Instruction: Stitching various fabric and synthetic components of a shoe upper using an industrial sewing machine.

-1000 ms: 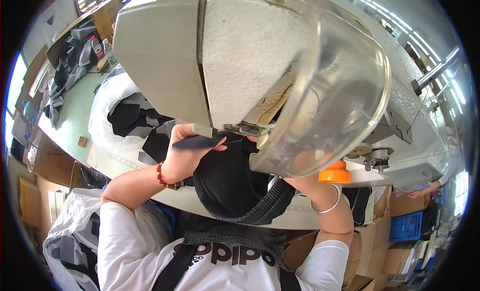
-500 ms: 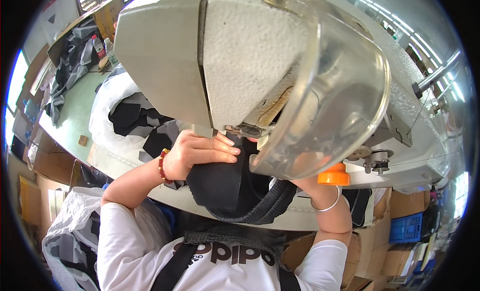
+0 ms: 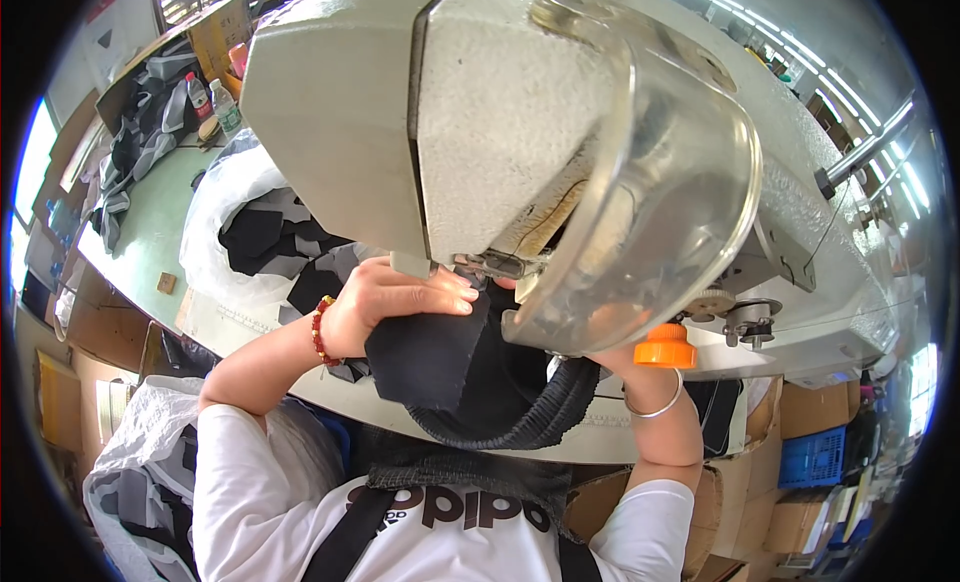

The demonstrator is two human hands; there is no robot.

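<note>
My left hand (image 3: pixel 390 297) lies with its fingers stretched out on a black fabric piece (image 3: pixel 415 367), just left of the needle area of a white sewing machine (image 3: pixel 510 112). Its thumb is hidden. A dark ribbed band (image 3: pixel 515 430) curves along the fabric's near edge and hangs over the table's front. Most of my right hand (image 3: pixel 506 282) is concealed by the machine's clear guard (image 3: pixel 690 232); only a fingertip shows by the needle area, at the fabric's far end. Whether those fingers grip the fabric cannot be seen.
Left of the machine, a white plastic bag (image 3: pixel 205 217) holds black and grey fabric pieces. Bottles (image 3: pixel 225 107) and cloth scraps (image 3: pixel 140 152) lie on the green table farther left. An orange cap (image 3: pixel 665 348) sits by my right wrist. A blue crate (image 3: pixel 812 457) stands low at right.
My left hand and the fabric's left part have shifted slightly leftward, the left fingers drawing closer together. The machine sits a little differently in view as the head moved.
</note>
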